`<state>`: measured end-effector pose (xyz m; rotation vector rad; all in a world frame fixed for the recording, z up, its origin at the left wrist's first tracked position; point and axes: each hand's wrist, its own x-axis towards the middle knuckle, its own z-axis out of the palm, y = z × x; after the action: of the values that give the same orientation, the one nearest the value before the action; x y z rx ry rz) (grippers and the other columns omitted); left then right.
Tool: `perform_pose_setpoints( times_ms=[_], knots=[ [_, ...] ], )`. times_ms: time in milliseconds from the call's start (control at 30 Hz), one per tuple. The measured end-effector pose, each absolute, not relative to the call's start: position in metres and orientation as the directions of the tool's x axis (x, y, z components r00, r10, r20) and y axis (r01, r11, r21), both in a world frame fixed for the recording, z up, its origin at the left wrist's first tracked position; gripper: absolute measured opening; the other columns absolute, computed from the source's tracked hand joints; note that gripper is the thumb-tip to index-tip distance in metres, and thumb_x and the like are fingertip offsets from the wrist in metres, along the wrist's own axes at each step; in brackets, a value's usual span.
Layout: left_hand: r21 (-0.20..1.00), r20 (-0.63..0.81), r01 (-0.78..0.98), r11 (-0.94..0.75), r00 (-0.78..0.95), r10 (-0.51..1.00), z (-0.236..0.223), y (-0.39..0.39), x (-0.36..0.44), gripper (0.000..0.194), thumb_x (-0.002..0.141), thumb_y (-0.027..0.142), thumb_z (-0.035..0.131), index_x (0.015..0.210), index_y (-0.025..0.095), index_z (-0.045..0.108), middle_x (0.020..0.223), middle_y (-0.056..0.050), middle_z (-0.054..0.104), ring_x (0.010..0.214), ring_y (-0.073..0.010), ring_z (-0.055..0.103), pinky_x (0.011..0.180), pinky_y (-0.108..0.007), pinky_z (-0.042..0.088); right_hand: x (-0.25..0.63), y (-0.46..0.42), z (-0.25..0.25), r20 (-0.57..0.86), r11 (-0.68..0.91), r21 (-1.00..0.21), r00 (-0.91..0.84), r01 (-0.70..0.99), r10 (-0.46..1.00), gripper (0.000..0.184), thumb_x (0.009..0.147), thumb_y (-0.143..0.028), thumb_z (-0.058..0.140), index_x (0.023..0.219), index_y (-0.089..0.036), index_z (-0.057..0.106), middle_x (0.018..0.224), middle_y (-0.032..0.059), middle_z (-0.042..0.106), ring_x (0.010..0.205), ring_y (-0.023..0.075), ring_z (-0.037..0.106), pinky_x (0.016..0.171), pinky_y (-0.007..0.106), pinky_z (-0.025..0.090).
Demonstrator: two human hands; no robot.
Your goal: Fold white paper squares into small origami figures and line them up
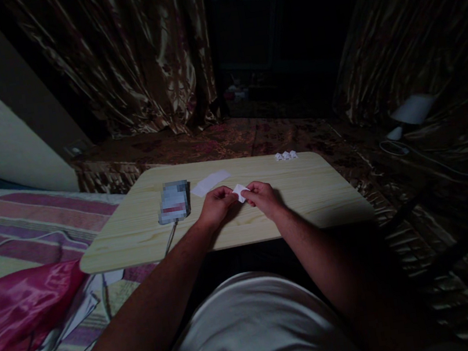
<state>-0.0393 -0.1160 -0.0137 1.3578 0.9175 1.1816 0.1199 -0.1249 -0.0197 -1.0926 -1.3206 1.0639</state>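
Observation:
Between my two hands, just above the middle of the wooden table (133, 237), is a small folded piece of white paper (240, 190), roughly diamond-shaped. My left hand (220, 201) pinches its left side. On the other side, my right hand (262, 195) grips it with thumb and fingers. Flat white paper (211, 182) lies behind my left hand. Several small folded white paper pieces (286, 156) stand in a row near the table's far right edge.
A phone-like device (174, 201) with a pixelated screen lies on the left of the table, its cable (170, 238) running over the near edge. Left of the table are a striped bedspread (101, 204) and a pink bag (29, 306). A white lamp (414, 109) stands at right.

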Motion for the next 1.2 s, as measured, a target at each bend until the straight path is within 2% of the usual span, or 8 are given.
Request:
perform_pose_setpoints(
  times_ms=[233, 633, 933, 1067, 1200],
  knots=[
    [0.983, 0.145, -0.14, -0.117, 0.206, 0.968, -0.0169, -0.1123, -0.0402, 0.021, 0.065, 0.029, 0.07, 0.069, 0.016, 0.054, 0.055, 0.001, 0.055, 0.045, -0.0076, 0.045, 0.045, -0.021, 0.029, 0.1192, -0.1249, -0.0193, 0.19, 0.19, -0.981, -0.013, 0.026, 0.982, 0.02, 0.067, -0.035, 0.063, 0.065, -0.018, 0.053, 0.052, -0.0051, 0.053, 0.045, 0.0075, 0.045, 0.045, 0.021, 0.034],
    [0.986, 0.163, -0.06, -0.154, 0.194, 0.967, -0.0135, -0.1175, -0.0374, 0.018, 0.061, 0.026, 0.068, 0.063, 0.016, 0.054, 0.052, 0.003, 0.049, 0.045, -0.0068, 0.039, 0.045, -0.021, 0.027, 0.1189, -0.1226, -0.0201, 0.186, 0.186, -0.982, 0.008, 0.036, 0.982, 0.018, 0.067, -0.034, 0.062, 0.063, -0.018, 0.053, 0.05, -0.0059, 0.05, 0.044, 0.0073, 0.043, 0.045, 0.021, 0.032],
    [0.986, 0.166, -0.048, -0.16, 0.18, 0.969, -0.0127, -0.1185, -0.0382, 0.026, 0.06, 0.03, 0.072, 0.056, 0.016, 0.05, 0.052, 0.003, 0.048, 0.045, -0.0057, 0.037, 0.046, -0.021, 0.026, 0.1193, -0.123, -0.0206, 0.167, 0.167, -0.986, 0.035, 0.011, 0.985, 0.022, 0.068, -0.038, 0.063, 0.067, -0.019, 0.054, 0.05, -0.0059, 0.05, 0.044, 0.0074, 0.043, 0.044, 0.021, 0.032],
    [0.988, 0.151, -0.054, -0.144, 0.166, 0.974, -0.0132, -0.1174, -0.0397, 0.026, 0.063, 0.032, 0.071, 0.06, 0.016, 0.052, 0.049, 0.004, 0.045, 0.043, -0.0058, 0.034, 0.043, -0.021, 0.023, 0.1198, -0.1227, -0.0197, 0.166, 0.169, -0.983, 0.053, -0.073, 0.985, 0.024, 0.07, -0.041, 0.062, 0.072, -0.019, 0.054, 0.057, -0.0044, 0.055, 0.045, 0.0069, 0.044, 0.043, 0.02, 0.034],
    [0.987, 0.145, -0.088, -0.135, 0.127, 0.981, -0.0131, -0.116, -0.0398, 0.022, 0.063, 0.032, 0.07, 0.071, 0.015, 0.059, 0.051, 0.004, 0.048, 0.043, -0.0067, 0.036, 0.042, -0.022, 0.022, 0.1199, -0.1228, -0.0186, 0.143, 0.149, -0.984, 0.07, -0.094, 0.987, 0.02, 0.068, -0.037, 0.061, 0.073, -0.019, 0.053, 0.059, -0.0042, 0.056, 0.046, 0.0069, 0.045, 0.043, 0.02, 0.034]
  ],
)
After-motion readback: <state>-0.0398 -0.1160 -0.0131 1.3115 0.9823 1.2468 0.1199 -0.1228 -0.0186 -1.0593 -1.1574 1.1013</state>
